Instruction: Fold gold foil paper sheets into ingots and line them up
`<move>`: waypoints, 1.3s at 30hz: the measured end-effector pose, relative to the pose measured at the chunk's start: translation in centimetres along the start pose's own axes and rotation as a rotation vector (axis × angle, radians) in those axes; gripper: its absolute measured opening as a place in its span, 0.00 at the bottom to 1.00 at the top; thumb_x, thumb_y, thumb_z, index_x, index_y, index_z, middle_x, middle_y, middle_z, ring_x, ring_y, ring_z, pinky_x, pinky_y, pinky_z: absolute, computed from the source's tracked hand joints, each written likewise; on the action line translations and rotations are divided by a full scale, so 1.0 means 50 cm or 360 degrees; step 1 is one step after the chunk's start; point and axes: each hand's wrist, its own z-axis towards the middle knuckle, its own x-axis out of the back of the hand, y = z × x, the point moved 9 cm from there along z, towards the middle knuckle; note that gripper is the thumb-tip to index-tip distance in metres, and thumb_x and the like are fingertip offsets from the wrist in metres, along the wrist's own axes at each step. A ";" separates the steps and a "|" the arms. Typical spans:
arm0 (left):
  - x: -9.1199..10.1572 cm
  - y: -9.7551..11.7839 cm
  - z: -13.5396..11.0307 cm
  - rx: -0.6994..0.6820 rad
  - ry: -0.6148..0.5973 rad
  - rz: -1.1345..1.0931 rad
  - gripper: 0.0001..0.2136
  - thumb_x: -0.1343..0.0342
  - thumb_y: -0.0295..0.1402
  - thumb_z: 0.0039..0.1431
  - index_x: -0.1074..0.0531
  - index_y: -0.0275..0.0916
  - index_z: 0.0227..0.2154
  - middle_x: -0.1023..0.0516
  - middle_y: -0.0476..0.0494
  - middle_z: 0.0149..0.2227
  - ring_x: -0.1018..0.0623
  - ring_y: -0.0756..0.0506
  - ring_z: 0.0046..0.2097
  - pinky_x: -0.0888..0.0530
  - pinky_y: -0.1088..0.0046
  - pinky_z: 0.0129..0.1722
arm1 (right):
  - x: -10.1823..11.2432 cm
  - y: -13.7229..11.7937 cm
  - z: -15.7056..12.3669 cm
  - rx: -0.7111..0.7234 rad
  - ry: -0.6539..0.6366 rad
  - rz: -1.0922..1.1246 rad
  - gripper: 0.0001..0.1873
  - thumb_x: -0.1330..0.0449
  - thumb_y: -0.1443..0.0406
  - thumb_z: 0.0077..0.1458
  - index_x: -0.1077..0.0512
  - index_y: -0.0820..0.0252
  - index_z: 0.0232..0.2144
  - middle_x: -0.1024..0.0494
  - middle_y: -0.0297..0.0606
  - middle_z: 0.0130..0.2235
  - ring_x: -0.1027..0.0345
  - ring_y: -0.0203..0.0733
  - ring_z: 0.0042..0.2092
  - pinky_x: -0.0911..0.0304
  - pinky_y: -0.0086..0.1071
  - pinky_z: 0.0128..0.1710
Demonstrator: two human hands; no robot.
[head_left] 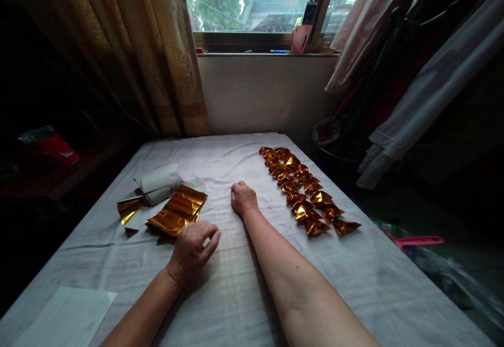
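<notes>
My left hand (pixel 196 250) is at the near edge of a stack of shiny gold foil sheets (pixel 177 211). Its fingers curl round towards the thumb, leaving a small gap with nothing visible in it. Farther out, near the middle of the table, my right hand (pixel 243 198) rests in a fist on the white cloth (pixel 236 294). What its fingers may hold is hidden. To its right lie several folded gold foil pieces (pixel 307 212) in two rows running away from me. Behind the sheet stack is a rolled white wrapper (pixel 159 179), with a fanned gold foil piece (pixel 129 210) beside it.
A white sheet (pixel 66 318) lies at the table's near left corner. Curtains (pixel 157 48) hang at the back left, beside a window with a pink cup (pixel 301 38) on its sill. Clothes (pixel 417 111) hang at the right, above a pink-handled object (pixel 419 241).
</notes>
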 end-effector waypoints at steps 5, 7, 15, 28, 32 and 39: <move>0.051 -0.085 -0.033 0.0193 0.0292 0.0516 0.11 0.50 0.35 0.66 0.28 0.40 0.30 0.21 0.45 0.30 0.22 0.43 0.35 0.29 0.65 0.39 | 0.001 0.017 -0.003 -0.0002 0.0089 0.0218 0.11 0.44 0.69 0.57 0.22 0.55 0.38 0.22 0.39 0.42 0.28 0.41 0.41 0.37 0.30 0.41; 0.047 -0.100 -0.042 0.0211 0.0302 0.0553 0.10 0.50 0.35 0.66 0.27 0.39 0.31 0.21 0.45 0.30 0.22 0.43 0.35 0.29 0.65 0.39 | -0.001 0.025 -0.007 -0.0004 0.0135 0.0326 0.12 0.44 0.71 0.55 0.22 0.55 0.36 0.22 0.38 0.41 0.28 0.40 0.41 0.37 0.30 0.42; 0.031 -0.129 -0.055 0.0285 0.0293 0.0521 0.06 0.49 0.32 0.65 0.26 0.41 0.38 0.18 0.44 0.38 0.21 0.41 0.45 0.33 0.60 0.53 | 0.005 0.042 -0.034 0.0078 0.0327 0.0829 0.15 0.46 0.74 0.49 0.21 0.55 0.32 0.20 0.34 0.37 0.26 0.38 0.40 0.34 0.30 0.45; 0.028 -0.192 -0.081 0.0626 0.0213 0.0575 0.11 0.52 0.38 0.66 0.26 0.43 0.42 0.18 0.41 0.45 0.23 0.39 0.50 0.37 0.53 0.59 | 0.019 0.084 -0.018 -0.0081 0.0530 0.1250 0.13 0.47 0.66 0.49 0.22 0.57 0.29 0.19 0.36 0.33 0.28 0.39 0.32 0.33 0.31 0.37; 0.035 -0.193 -0.082 0.0630 0.0182 0.0626 0.11 0.50 0.38 0.65 0.26 0.44 0.45 0.19 0.40 0.48 0.24 0.37 0.53 0.42 0.51 0.61 | 0.021 0.081 -0.020 -0.0092 0.0519 0.1269 0.13 0.47 0.66 0.47 0.22 0.57 0.28 0.19 0.36 0.32 0.29 0.38 0.31 0.33 0.31 0.36; 0.061 -0.236 -0.103 0.0696 0.0110 0.0724 0.16 0.53 0.41 0.66 0.26 0.40 0.46 0.19 0.36 0.49 0.23 0.33 0.52 0.43 0.45 0.61 | 0.021 0.081 -0.019 -0.0104 0.0506 0.1277 0.13 0.47 0.65 0.47 0.22 0.57 0.28 0.18 0.37 0.33 0.27 0.40 0.33 0.32 0.32 0.38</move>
